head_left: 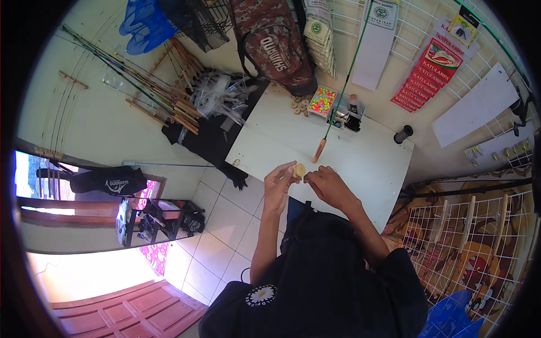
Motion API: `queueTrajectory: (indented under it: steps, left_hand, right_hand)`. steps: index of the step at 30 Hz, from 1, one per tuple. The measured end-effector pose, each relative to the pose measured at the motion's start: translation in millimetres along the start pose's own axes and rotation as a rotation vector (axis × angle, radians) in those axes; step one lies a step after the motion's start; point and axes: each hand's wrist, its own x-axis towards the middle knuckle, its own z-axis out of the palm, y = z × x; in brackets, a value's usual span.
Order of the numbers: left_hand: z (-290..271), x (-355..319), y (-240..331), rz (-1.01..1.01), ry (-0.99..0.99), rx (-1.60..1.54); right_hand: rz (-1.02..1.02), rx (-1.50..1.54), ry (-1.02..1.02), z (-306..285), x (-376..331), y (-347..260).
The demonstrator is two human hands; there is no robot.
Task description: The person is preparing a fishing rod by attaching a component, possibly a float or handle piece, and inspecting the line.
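Above the near edge of the white table (360,169), my left hand (276,186) grips a small, round, pale tan spool (300,170) between thumb and fingers. Close on its right, my right hand (329,187) is closed in a pinch by the spool's edge; whatever it pinches is too small to make out. Just beyond my hands, a thin green fishing rod (345,84) stands tilted, its wooden handle (320,151) low over the tabletop. Several similar tan spools (298,106) lie at the back of the table.
At the table's back stand a box of bright coloured beads (323,101) and a clear box with a small bottle (353,104). A dark cylinder (403,134) sits at the right edge. Rods (152,90) lean at the left; a camouflage bag (276,50) hangs behind.
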Motion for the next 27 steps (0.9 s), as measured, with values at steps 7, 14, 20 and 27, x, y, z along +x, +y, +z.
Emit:
queueTrajectory:
  steps: [7,14,20,27]
  left_hand:
    - [-8.7,-0.7,-4.0,-0.123,-0.3,0.331]
    - [-3.3,10.7,-20.4,0.069,-0.076,0.261]
    - [0.4,11.8,-3.9,0.012,-0.073,-0.216]
    - [12.2,-4.4,25.0,0.004,-0.291,0.497]
  right_hand:
    - [0.011,-0.065,0.065,-19.7,10.6,7.5]
    - [-0.125,-0.131,0.218,-18.4,9.4,-6.9]
    - [-0.138,-0.079,0.121,-11.4,4.9,-3.4]
    - [-0.13,-0.172,0.191,-24.2,12.3,9.0]
